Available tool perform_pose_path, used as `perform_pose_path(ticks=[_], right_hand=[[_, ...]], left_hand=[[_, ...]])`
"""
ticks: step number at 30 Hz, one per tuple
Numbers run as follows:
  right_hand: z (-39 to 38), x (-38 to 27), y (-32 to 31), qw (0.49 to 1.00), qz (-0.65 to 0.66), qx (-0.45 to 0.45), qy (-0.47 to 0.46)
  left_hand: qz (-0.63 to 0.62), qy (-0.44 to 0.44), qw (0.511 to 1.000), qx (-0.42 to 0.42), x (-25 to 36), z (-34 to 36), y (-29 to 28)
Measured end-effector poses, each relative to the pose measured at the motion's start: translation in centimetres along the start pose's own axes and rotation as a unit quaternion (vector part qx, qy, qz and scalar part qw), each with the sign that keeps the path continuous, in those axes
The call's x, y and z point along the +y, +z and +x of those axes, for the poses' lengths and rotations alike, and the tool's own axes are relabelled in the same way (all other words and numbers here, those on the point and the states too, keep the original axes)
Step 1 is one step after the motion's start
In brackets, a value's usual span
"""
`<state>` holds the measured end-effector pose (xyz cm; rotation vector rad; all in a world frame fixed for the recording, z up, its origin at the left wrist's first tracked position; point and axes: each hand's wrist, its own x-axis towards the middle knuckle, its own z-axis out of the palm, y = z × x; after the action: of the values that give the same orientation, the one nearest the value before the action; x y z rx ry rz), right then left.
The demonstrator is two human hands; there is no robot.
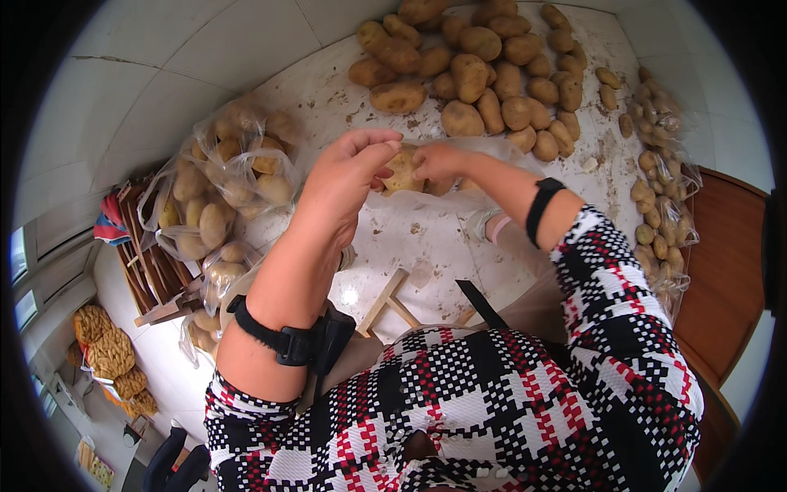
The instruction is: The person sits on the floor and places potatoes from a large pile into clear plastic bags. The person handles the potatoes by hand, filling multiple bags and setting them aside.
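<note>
A clear plastic bag (492,148) with a few potatoes (403,170) in it lies on the dirty floor in front of me. My left hand (354,168) is at the bag's left side, thumb and forefinger pinched together, apparently on its thin film. Across from it, my right hand (440,161) has its fingers curled on the bag's upper edge, close against a potato. The film is hard to make out between the fingers. Part of the bag is hidden behind my hands and right forearm.
Loose potatoes (470,78) are heaped at the far side. Filled potato bags stand at the left (234,164) and along the right (660,197). A brown wooden rack (152,254) is at the left, a wooden stool frame (385,303) below my hands, and a brown door (721,271) at the right.
</note>
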<state>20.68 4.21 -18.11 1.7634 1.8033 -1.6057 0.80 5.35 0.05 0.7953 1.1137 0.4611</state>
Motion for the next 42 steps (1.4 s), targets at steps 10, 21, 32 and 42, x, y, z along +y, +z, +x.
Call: perform_pose_path(ticks=[10, 21, 32, 42], right_hand=[[1.3, 7.2, -16.0, 0.961, -0.056, 0.251, 0.1], [10.9, 11.0, -13.2, 0.863, -0.032, 0.423, 0.275], [5.3, 10.0, -13.6, 0.851, 0.19, 0.475, 0.117], [-7.2, 1.0, -10.6, 0.807, 0.551, -0.189, -0.099]], left_hand=[[-0.002, -0.007, 1.0, -0.019, 0.2, 0.5, 0.2], [-0.03, -0.049, 0.998, -0.023, 1.3, 0.7, -0.4], [-0.019, -0.024, 0.999, -0.03, 0.9, 0.7, -0.6], [-0.013, 0.002, 1.0, 0.009, 0.1, 0.1, -0.2]])
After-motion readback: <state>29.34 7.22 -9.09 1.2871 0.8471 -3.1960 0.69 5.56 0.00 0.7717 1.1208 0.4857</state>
